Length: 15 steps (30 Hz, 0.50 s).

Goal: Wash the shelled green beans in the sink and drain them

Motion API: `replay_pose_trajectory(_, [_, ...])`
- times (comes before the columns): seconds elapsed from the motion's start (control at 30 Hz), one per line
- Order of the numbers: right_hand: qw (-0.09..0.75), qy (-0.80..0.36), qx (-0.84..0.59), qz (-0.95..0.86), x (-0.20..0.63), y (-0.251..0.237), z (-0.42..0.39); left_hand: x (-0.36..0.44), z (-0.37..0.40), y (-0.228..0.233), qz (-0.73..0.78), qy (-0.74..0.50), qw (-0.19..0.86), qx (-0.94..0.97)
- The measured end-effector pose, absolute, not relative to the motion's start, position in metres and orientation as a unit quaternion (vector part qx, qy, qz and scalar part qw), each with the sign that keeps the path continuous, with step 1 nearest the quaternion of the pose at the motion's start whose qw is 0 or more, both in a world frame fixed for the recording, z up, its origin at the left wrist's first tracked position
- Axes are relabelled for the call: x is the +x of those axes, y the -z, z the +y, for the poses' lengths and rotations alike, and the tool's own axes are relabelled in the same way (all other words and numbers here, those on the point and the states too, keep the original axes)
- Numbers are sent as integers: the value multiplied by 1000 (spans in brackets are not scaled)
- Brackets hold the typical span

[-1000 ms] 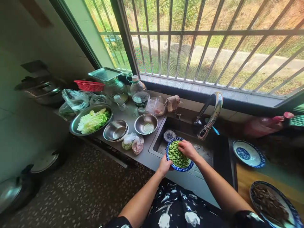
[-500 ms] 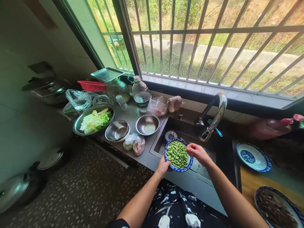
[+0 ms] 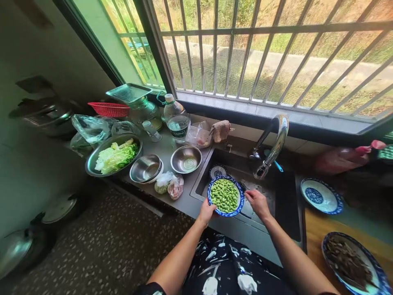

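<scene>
1. The window [image 3: 260, 53] with its bars stands well beyond both hands, across the whole far side.
2. The worktop [image 3: 172, 147] runs off to the left of the left hand, carrying a wide metal dish of cut greens [image 3: 114, 155], two steel bowls [image 3: 166, 164] and a water bottle [image 3: 175, 121].
3. The sink [image 3: 276, 192] lies directly under and ahead of both hands, with the tap [image 3: 273, 143] arching over it just beyond the right hand.
4. A blue-patterned plate [image 3: 321, 196] sits well to the right of the right hand, apart from it.
5. The blue-rimmed bowl of green beans [image 3: 225, 195] hangs over the near left edge of the sink, roughly level, with no long axis to speak of.
6. The left hand [image 3: 206, 211] grips the bowl's near-left rim and carries it alone.
7. The right hand [image 3: 258, 202] is just right of the bowl, fingers loosely curled and holding nothing; whether it touches the rim cannot be told. The bowl lies to its left, closer to the left hand.
</scene>
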State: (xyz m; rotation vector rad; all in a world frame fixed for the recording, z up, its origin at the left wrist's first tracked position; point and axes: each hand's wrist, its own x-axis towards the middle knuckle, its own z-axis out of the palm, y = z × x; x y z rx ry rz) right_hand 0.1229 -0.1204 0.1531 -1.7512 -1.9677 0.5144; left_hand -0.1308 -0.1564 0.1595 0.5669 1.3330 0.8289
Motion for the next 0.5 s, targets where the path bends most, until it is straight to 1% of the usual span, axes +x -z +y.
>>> replay_pose_trajectory(0.03, [241, -202, -605, -732, 108, -162, -117, -130, -156, -159, 590, -368, 674, 250])
replay_pose_trajectory(0.1, [235, -229, -559, -761, 82, -178, -112, -127, -155, -158, 586, -363, 679, 252])
replay_pose_trajectory(0.17, [197, -238, -543, -781, 63, -187, -110, -125, -156, -158, 582, -362, 681, 259])
replay_pose_trajectory(0.27, [122, -227, -560, -787, 48, -190, -111, -123, -157, -161, 573, -371, 678, 273])
replay_pose_trajectory(0.33, [102, -221, -568, -786, 45, -190, -112, -123, -157, -162, 571, -375, 675, 277])
replay_pose_trajectory(0.4, [121, -227, -568, -782, 44, -190, -111, -124, -158, -163, 570, -376, 675, 279])
replay_pose_trajectory(0.5, [180, -251, -582, -752, 45, -194, -104, -127, -160, -164, 569, -369, 677, 286])
